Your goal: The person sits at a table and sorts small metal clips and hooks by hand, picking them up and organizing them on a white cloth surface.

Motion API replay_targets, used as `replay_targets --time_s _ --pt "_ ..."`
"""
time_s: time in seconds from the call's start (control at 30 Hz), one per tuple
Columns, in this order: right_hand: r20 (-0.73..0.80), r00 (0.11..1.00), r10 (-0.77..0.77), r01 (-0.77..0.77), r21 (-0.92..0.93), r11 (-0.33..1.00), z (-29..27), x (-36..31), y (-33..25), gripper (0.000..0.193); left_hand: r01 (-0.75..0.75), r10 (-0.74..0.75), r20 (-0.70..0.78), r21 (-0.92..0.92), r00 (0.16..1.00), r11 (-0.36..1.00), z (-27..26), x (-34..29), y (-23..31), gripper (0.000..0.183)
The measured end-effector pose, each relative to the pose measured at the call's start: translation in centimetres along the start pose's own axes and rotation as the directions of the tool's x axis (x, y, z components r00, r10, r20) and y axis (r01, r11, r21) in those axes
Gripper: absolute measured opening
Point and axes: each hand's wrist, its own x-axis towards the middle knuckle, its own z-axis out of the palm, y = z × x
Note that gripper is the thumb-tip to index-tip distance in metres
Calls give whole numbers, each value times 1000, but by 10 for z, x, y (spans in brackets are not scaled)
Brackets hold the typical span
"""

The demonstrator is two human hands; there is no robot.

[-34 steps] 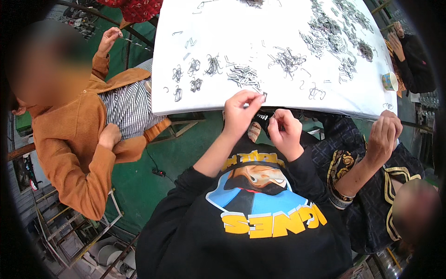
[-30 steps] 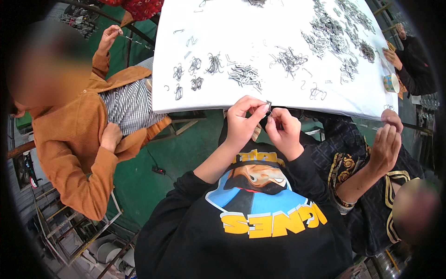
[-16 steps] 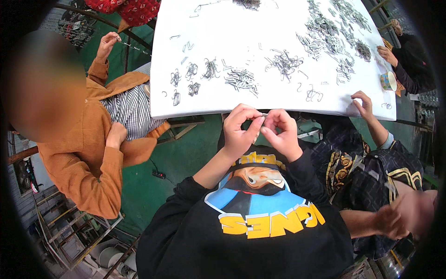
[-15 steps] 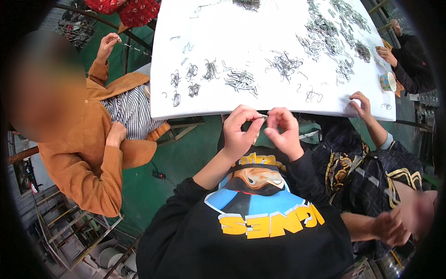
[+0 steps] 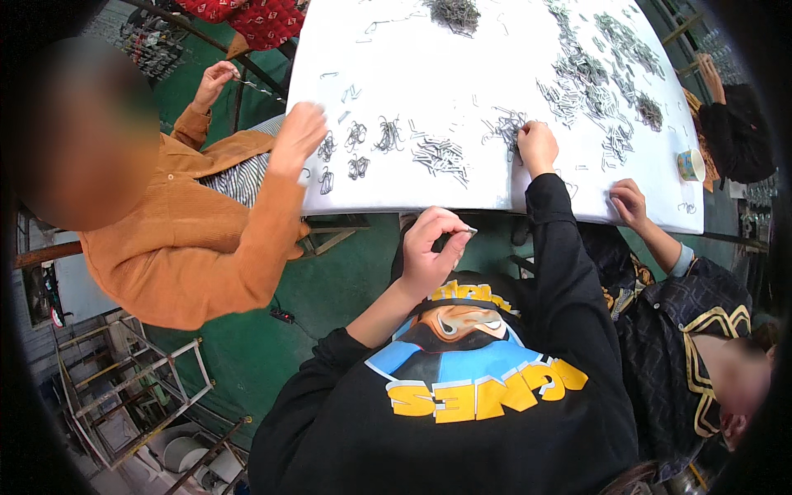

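Above the floor just short of the table edge, my left hand (image 5: 432, 252) pinches a small grey metal piece (image 5: 471, 231) between thumb and fingertips. My right hand (image 5: 538, 148) is stretched out over the table, fingers curled closed at the right side of a pile of dark wire hooks (image 5: 500, 127). What its fingertips grip, if anything, is hidden. A heap of short metal strips (image 5: 440, 158) lies left of that pile. Farther left sit several small bundles of bent dark wire (image 5: 388, 134).
The white-covered table (image 5: 396, 78) carries a large spread of metal pieces (image 5: 582, 70) at the right and a paper cup (image 5: 691, 166) near its right edge. A person in an orange jacket (image 5: 198, 264) reaches in from the left. At the right, a co-worker's hand (image 5: 629, 203) touches the table edge.
My right hand has left my left hand and moved forward to the hook pile. My left hand keeps its pinch. The orange-sleeved arm has risen to the table; the view has shifted slightly.
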Motion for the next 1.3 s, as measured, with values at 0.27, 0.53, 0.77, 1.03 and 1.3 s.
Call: replay_targets --time_s 0.27,0.53,0.77,1.03,1.3 --pt "-27 990 140 -108 499 860 19 12 48 28 27 -19 -71 118 997 993 -5 -3 3 7" --pt "360 922 143 -362 932 -12 -44 -41 -1 14 54 -54 -9 25 998 998 -1 -1 2 6" --pt "338 904 -262 -403 878 -257 -111 -137 -66 9 19 -17 -28 104 999 994 2 4 -3 5" --pt "299 944 -141 -305 952 -21 -115 -167 -89 8 65 -65 -32 19 997 998 7 6 -2 5" --pt "391 917 -75 -396 915 -71 -114 -174 -83 8 -50 55 -31 141 998 989 8 -3 -11 9"
